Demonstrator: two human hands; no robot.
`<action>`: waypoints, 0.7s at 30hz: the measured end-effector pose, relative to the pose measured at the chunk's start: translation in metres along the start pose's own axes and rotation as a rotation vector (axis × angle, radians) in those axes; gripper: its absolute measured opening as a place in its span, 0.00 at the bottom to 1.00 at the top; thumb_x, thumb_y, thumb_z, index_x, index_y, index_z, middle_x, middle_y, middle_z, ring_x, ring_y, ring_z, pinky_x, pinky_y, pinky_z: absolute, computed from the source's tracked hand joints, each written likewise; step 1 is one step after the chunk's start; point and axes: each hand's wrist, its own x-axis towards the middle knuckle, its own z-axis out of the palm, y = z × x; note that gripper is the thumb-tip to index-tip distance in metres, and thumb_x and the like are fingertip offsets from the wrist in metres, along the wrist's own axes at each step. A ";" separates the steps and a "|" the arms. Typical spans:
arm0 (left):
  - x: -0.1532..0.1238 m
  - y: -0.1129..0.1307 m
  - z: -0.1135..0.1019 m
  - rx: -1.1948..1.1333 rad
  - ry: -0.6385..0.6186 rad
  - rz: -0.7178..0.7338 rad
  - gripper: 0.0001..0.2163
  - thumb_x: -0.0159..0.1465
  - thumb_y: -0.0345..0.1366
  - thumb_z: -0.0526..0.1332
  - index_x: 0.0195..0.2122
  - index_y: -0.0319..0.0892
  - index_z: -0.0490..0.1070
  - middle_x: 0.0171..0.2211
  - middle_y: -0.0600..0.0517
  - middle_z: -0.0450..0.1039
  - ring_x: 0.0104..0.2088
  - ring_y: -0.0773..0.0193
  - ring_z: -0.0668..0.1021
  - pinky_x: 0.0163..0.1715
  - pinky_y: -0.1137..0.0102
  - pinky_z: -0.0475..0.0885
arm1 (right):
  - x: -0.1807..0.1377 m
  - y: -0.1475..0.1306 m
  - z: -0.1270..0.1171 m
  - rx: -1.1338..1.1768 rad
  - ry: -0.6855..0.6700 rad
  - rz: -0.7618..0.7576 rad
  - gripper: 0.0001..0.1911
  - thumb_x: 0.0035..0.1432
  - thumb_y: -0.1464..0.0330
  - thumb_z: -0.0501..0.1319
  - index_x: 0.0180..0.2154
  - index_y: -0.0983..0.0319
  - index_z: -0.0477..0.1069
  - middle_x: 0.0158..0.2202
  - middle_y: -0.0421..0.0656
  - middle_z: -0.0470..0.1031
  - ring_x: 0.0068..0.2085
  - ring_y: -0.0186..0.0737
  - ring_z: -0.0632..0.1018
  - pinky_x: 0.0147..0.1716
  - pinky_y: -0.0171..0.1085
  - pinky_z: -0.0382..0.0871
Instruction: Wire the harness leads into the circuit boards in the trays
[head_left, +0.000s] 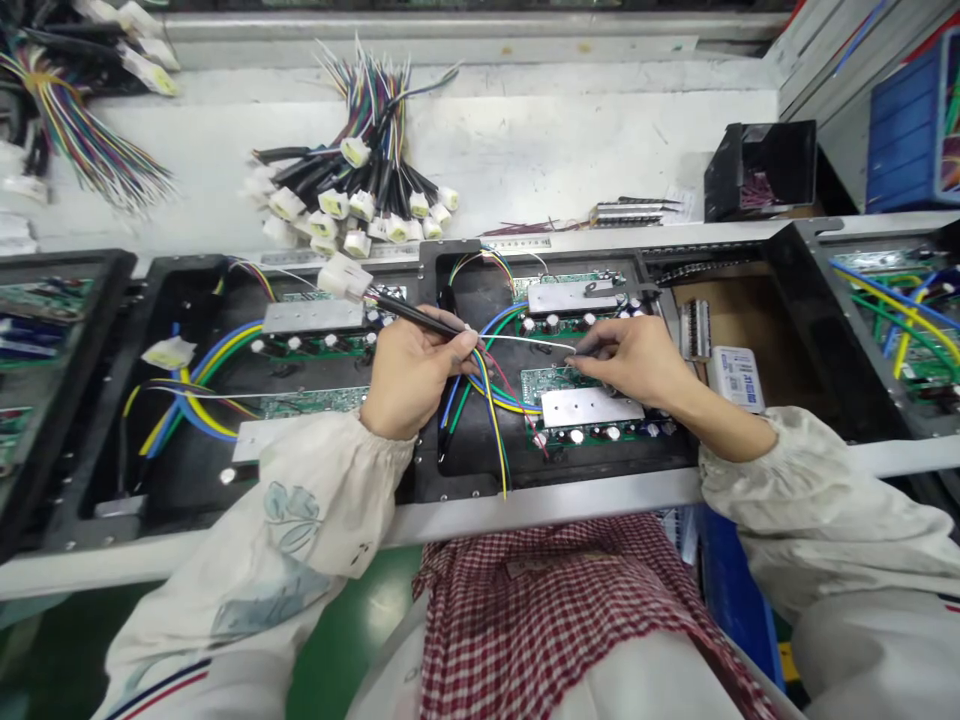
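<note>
My left hand [411,365] is closed around the black sleeve of a wire harness [397,305], whose white connector [344,276] points up and left. From its other end, yellow, blue, green and red wires fan downward. A white wire [525,341] runs straight across to my right hand [622,352], pinched between the thumb and fingertips. Just below those fingertips lies a green circuit board [540,380] with a silver heat sink [592,406]. Behind it sits a second board with another heat sink [574,296]. Both are inside a black tray [465,478].
At left, another black tray [180,500] holds similar boards and wires. Harness bundles with white connectors [360,205] lie on the back shelf. To the right are a black bin [761,170], a blue crate [904,135], a small labelled box [735,378] and a terminal block strip [695,329].
</note>
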 end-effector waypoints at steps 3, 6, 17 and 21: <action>0.000 0.000 0.000 -0.001 0.002 0.001 0.12 0.47 0.32 0.69 0.27 0.40 0.65 0.21 0.57 0.69 0.21 0.69 0.75 0.21 0.74 0.75 | 0.001 0.001 -0.006 -0.013 -0.048 -0.007 0.08 0.47 0.65 0.66 0.27 0.64 0.77 0.24 0.42 0.77 0.23 0.35 0.74 0.25 0.34 0.64; 0.000 -0.001 0.000 -0.013 0.005 -0.002 0.12 0.48 0.33 0.69 0.28 0.40 0.65 0.21 0.56 0.69 0.21 0.68 0.75 0.21 0.72 0.75 | -0.008 -0.009 -0.015 -0.147 -0.052 -0.032 0.08 0.48 0.65 0.67 0.30 0.63 0.78 0.26 0.43 0.78 0.27 0.38 0.76 0.28 0.36 0.66; -0.001 -0.007 -0.002 0.019 0.022 0.096 0.12 0.50 0.33 0.69 0.28 0.41 0.64 0.21 0.57 0.69 0.20 0.69 0.74 0.19 0.75 0.73 | -0.035 -0.051 0.035 -0.052 0.084 -0.157 0.06 0.55 0.65 0.64 0.32 0.61 0.78 0.30 0.42 0.79 0.30 0.37 0.77 0.31 0.35 0.66; -0.003 -0.007 -0.001 0.051 0.010 0.119 0.11 0.51 0.34 0.68 0.27 0.41 0.64 0.20 0.57 0.68 0.17 0.70 0.73 0.17 0.75 0.72 | -0.030 -0.044 0.043 -0.209 0.126 -0.114 0.07 0.54 0.65 0.64 0.32 0.60 0.78 0.29 0.43 0.79 0.27 0.37 0.76 0.29 0.35 0.64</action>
